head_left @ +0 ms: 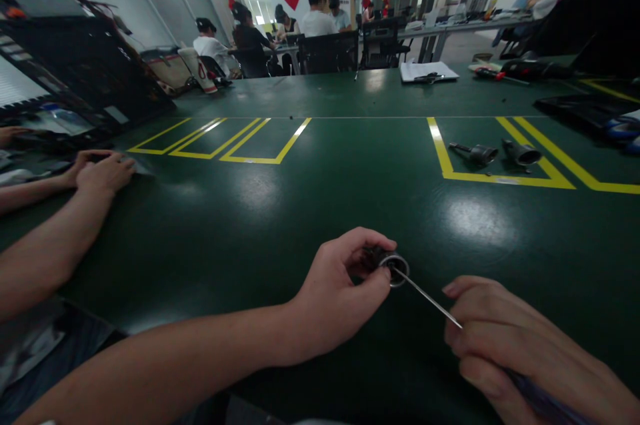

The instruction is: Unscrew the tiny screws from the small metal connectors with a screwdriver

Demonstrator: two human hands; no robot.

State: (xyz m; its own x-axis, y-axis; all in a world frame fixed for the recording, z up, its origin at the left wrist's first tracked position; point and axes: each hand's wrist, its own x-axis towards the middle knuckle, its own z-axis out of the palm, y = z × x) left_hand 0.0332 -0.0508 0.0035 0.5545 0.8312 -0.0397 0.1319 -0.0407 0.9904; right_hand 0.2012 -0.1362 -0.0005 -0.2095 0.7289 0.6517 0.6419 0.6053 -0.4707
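My left hand [345, 288] is closed around a dark, cup-shaped metal part [403, 276], its round open end turned toward me. In my right hand [520, 338] is a screwdriver [430, 300] with a thin bright shaft. The shaft's tip reaches inside the part's opening, where the end of it is hidden. Only a bit of the dark bluish handle shows below my fingers. Two similar metal parts, one with a narrow stem [481, 154] and one more conical [523, 153], lie inside a yellow-taped box farther off to the right.
The green table [225, 225] carries yellow tape outlines [255, 160]. At left, a co-worker's hands [103, 171] rest near the table edge. A notepad with a pen [429, 73] lies toward the back; dark tools [535, 69] lie at the right. People sit at other tables beyond.
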